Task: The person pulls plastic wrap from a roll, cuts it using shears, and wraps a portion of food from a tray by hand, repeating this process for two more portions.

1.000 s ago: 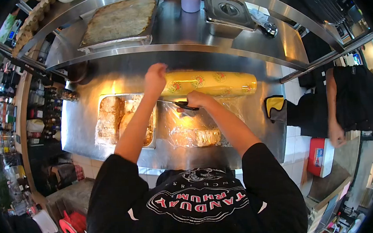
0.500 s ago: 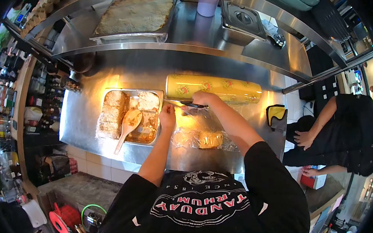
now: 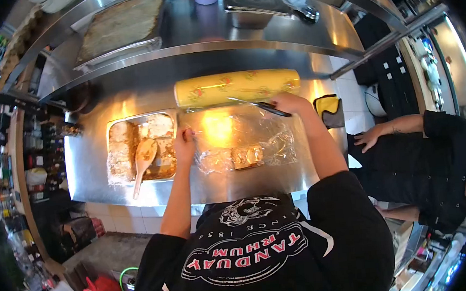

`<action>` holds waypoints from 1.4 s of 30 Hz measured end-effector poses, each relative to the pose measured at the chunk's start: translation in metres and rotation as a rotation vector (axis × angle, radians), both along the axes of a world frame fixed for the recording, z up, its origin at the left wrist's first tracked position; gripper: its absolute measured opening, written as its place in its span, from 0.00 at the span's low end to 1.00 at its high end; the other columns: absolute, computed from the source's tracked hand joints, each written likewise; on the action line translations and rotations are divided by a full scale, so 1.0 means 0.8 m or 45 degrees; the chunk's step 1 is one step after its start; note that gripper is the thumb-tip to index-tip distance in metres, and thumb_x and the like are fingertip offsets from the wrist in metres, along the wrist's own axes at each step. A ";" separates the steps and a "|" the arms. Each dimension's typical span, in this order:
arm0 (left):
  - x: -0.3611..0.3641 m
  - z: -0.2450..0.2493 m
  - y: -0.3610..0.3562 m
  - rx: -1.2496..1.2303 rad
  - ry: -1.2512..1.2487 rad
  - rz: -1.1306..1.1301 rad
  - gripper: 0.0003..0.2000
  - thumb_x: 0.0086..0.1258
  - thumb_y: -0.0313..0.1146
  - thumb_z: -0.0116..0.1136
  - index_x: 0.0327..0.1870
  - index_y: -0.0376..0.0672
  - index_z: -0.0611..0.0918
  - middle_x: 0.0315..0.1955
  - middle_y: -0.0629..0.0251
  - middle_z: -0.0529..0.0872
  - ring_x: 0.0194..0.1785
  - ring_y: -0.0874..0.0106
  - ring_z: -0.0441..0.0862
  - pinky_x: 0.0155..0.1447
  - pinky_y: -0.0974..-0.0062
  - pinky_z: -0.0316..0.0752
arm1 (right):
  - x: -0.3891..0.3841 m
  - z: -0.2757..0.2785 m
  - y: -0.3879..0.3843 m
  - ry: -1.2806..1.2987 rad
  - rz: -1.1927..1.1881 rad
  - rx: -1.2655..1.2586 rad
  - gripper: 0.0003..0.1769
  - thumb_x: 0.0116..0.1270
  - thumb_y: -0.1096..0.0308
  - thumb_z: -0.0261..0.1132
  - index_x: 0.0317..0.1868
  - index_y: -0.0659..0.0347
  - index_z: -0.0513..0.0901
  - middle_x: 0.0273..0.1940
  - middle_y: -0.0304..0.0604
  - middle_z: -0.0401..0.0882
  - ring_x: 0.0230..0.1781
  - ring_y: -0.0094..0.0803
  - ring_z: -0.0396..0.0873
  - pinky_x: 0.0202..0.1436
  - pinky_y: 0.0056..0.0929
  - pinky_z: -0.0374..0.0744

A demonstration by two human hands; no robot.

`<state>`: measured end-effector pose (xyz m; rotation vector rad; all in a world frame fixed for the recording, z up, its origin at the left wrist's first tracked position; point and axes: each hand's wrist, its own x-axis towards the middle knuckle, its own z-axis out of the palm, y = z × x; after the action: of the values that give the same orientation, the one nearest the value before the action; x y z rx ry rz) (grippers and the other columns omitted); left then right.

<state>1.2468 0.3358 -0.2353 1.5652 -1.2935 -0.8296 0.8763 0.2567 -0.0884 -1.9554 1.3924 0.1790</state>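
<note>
My right hand is closed round the black handle of a knife. Its thin blade points left along the front of a large yellow roll of cling film. At the right rim of the metal tray, my left hand has its fingers pinched at the left edge of a clear sheet of cling film. On this sheet lies a browned, layered food portion, partly covered by film. Inside the tray are layered food pieces and a wooden spoon, its handle over the front rim.
Above the steel table runs a shelf with a large covered tray and a lidded metal container. A yellow-grey cloth lies at the table's right end. Another person in black stands close on the right.
My right hand and the knife have moved right along the roll, away from my left hand. The sheet shows more fully between my hands. The camera view has shifted and turned.
</note>
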 end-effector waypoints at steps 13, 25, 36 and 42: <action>0.014 0.040 0.005 0.337 -0.070 -0.222 0.15 0.62 0.35 0.69 0.46 0.37 0.84 0.26 0.74 0.80 0.30 0.82 0.72 0.36 0.81 0.70 | -0.215 -0.167 0.123 0.657 -0.646 -0.451 0.14 0.57 0.62 0.66 0.32 0.67 0.84 0.31 0.59 0.83 0.39 0.53 0.83 0.43 0.43 0.82; -0.003 0.100 0.037 0.162 -0.277 -0.347 0.07 0.60 0.31 0.69 0.37 0.43 0.86 0.31 0.72 0.86 0.31 0.81 0.77 0.35 0.81 0.70 | 0.061 -0.161 0.040 -0.128 0.224 -0.651 0.38 0.49 0.60 0.75 0.62 0.53 0.73 0.54 0.45 0.78 0.56 0.43 0.72 0.62 0.45 0.69; 0.020 0.108 0.092 0.011 -0.445 -0.278 0.03 0.61 0.25 0.65 0.34 0.39 0.84 0.32 0.67 0.84 0.33 0.77 0.79 0.34 0.79 0.74 | -0.060 -0.074 0.108 -0.274 0.291 -0.780 0.07 0.56 0.57 0.69 0.32 0.48 0.86 0.30 0.34 0.81 0.42 0.36 0.76 0.50 0.42 0.70; 0.032 0.062 0.151 0.267 0.099 -0.160 0.03 0.64 0.19 0.59 0.36 0.37 0.83 0.33 0.64 0.83 0.34 0.76 0.82 0.30 0.82 0.78 | -0.066 -0.090 0.203 -0.575 0.314 -1.246 0.08 0.50 0.66 0.72 0.33 0.49 0.86 0.30 0.35 0.77 0.39 0.36 0.76 0.45 0.39 0.74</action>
<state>1.2724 0.4562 -0.1861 1.6086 -1.2917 -1.1253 0.8239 0.4194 -0.1601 -2.6936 0.9858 -0.9444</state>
